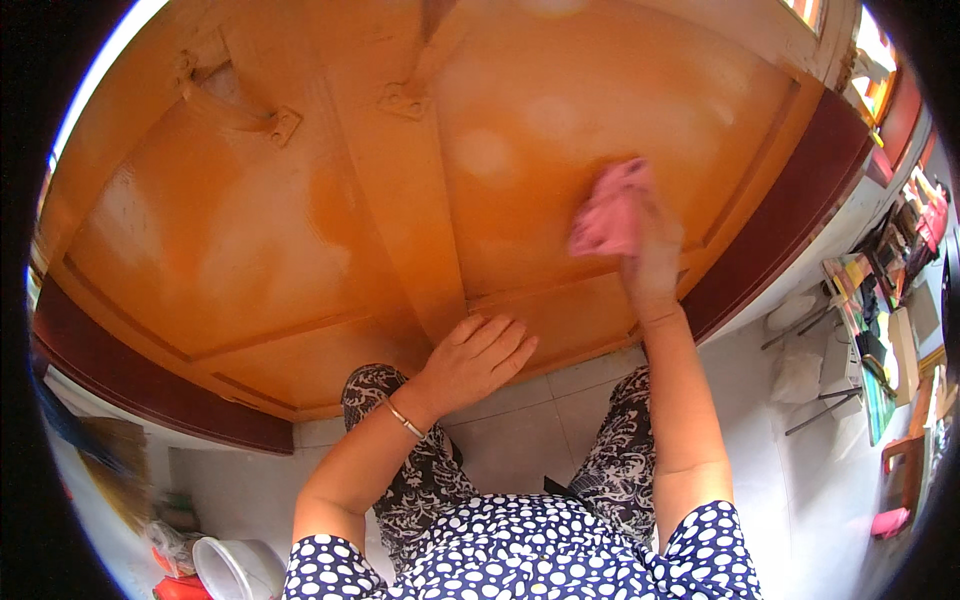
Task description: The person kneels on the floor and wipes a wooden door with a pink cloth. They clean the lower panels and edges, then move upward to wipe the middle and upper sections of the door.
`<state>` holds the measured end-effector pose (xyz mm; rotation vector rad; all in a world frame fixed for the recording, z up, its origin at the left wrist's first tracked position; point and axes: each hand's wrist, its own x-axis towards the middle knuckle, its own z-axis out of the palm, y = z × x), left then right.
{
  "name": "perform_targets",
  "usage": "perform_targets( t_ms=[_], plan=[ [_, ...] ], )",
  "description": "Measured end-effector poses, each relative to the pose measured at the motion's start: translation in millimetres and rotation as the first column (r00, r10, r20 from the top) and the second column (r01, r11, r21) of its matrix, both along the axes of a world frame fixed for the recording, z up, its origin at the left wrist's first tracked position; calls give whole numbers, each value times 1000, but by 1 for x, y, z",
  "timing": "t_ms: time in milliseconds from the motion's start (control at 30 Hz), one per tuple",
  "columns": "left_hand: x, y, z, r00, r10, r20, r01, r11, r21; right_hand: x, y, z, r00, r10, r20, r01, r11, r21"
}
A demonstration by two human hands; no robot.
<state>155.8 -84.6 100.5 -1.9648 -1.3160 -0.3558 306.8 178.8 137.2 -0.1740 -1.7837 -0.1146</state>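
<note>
Right hand (650, 250) raised against the right door (600, 110) of an orange wooden cabinet, fingers closed on a pink cloth (608, 212) pressed to the panel; both are motion-blurred. Cloth sits mid-panel, right of the centre stile. Left hand (478, 360) lies flat, fingers together, empty, on the lower rail near the seam between the doors; a thin bracelet (404, 418) circles that wrist. Left door (230, 250) carries a handle (235, 108) at far left. White bucket (235, 568) on the tiled floor (520, 420), near left.
</note>
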Motion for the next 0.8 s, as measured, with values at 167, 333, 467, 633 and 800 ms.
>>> perform_targets(
  t_ms=[167, 333, 467, 633, 800],
  plan=[
    [-2, -6, -10, 991, 75, 115, -62, 992, -112, 36, 17, 43, 867, -3, -498, -370, 666, -647],
    [3, -3, -13, 952, 147, 269, -109, 982, -153, 46, 25, 78, 747, 196, -635, -609, 586, -535],
    [15, -13, -13, 925, 185, 332, -159, 982, -106, 21, -24, 89, 907, -178, -382, 92, 968, -233],
    [29, -11, -6, 903, 165, 396, -147, 986, -75, 7, -78, 105, 945, 10, -328, -30, 998, -55],
    [41, -17, 7, 821, 270, 504, -291, 956, -38, 11, -113, 101, 982, 100, -157, -93, 994, 54]
  ],
)
